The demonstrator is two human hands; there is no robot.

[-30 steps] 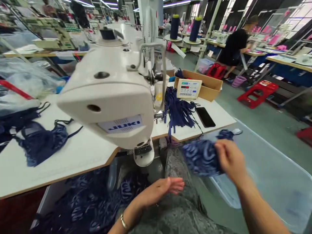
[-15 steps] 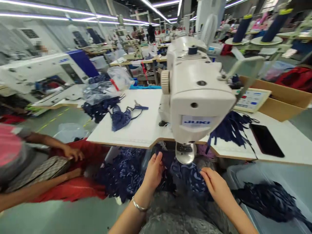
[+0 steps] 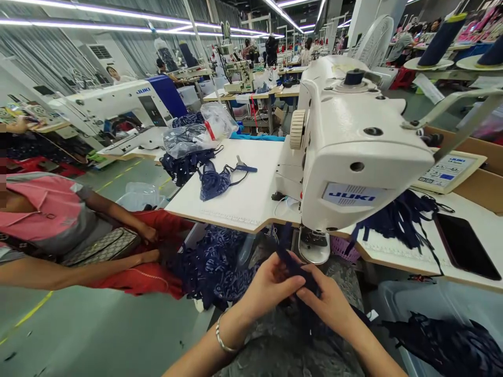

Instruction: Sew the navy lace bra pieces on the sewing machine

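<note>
My left hand [image 3: 269, 288], with a silver bangle on its wrist, is closed on a dark navy fabric strip [image 3: 287, 254]. My right hand [image 3: 330, 301] pinches the same strip, close against the left. Both hands are just in front of the end of a white JUKI sewing machine [image 3: 353, 152], above my lap. More dark cloth hangs below the fingers, partly hidden by them. Left of my hands is a heap of navy patterned pieces [image 3: 218, 262]. A navy bra [image 3: 214, 180] lies on the white tabletop [image 3: 239, 201].
Navy straps [image 3: 404, 217] and a black phone [image 3: 469, 246] lie right of the machine. A clear bin [image 3: 393, 298] with dark pieces stands at lower right. A seated co-worker [image 3: 51, 222] is close on my left. Bagged pieces [image 3: 188, 139] rest at the table's left end.
My hands were apart, spreading a patterned navy piece below the machine. Now they are together on a plain navy strip. The view has turned left, and the co-worker sits more upright.
</note>
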